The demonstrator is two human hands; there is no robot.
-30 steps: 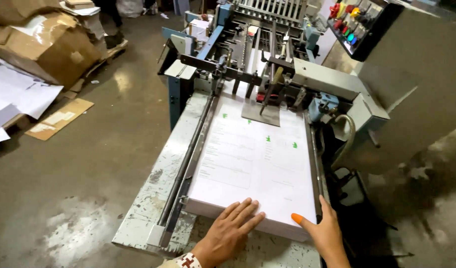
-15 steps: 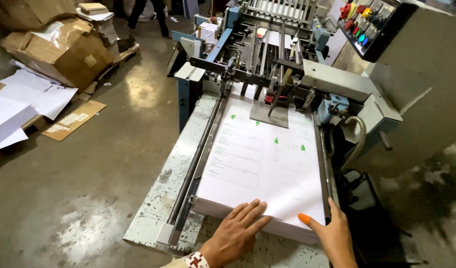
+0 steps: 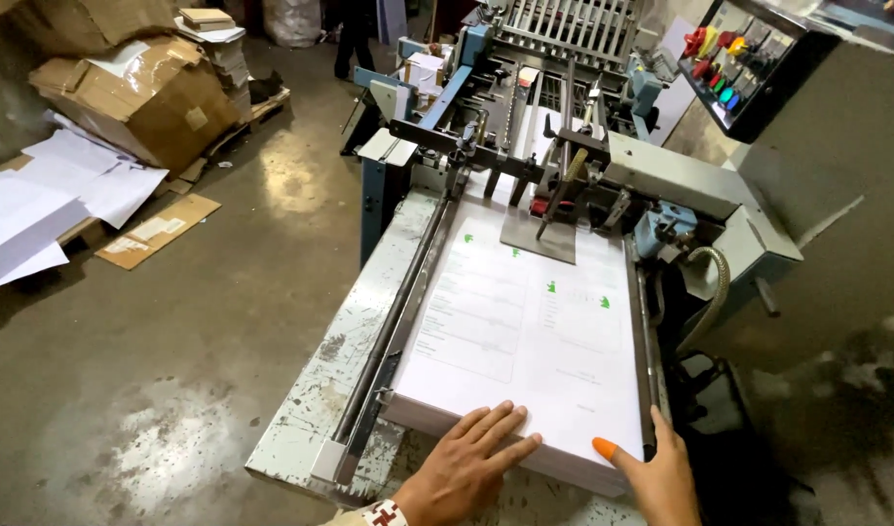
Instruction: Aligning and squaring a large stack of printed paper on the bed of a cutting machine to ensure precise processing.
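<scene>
White printed paper stack [image 3: 525, 341] lies on a worn metal feed table [image 3: 316, 409]. Left hand [image 3: 466, 468] rests flat on its near edge, fingers slightly spread; right hand [image 3: 656, 477], fingers loosely together, touches the near corner. Feeder machinery [image 3: 554, 166] stands beyond the fingertips.

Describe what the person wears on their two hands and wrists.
Both hands are bare, no gloves. The left hand has a red-and-white patterned cuff at its wrist. The right hand wears an orange rubber tip on one finger; its wrist is out of frame.

A red-and-white patterned cuff [image 3: 384, 513] is worn at the left hand [image 3: 466, 466], and an orange fingertip cover [image 3: 605, 449] on the right hand [image 3: 659, 475].
</scene>
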